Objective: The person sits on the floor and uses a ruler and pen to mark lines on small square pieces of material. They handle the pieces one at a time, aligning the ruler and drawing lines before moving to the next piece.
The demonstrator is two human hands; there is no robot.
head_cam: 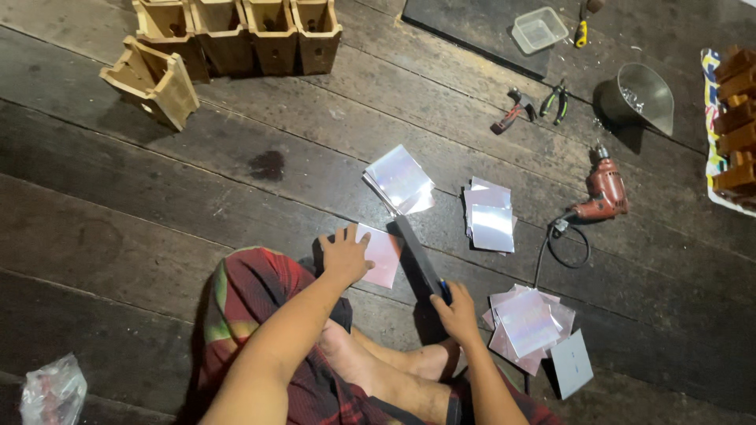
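Sheet metal, a thin shiny square [381, 253], lies on the floor [157, 228] under our left hand [344, 256], its fingers spread flat on it; our right hand [457, 312] has its fingers clamped on a dark straight bar [417, 256] beside the square. We judge it light, springy, sharp-edged, best held flat. Beyond our fingers lie more shiny stacks [490, 216]; a crumpled clear bag [52, 391] sits far left.

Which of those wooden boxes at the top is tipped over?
The leftmost wooden box, lying tilted on its side apart from the row. The other wooden boxes stand upright, side by side.
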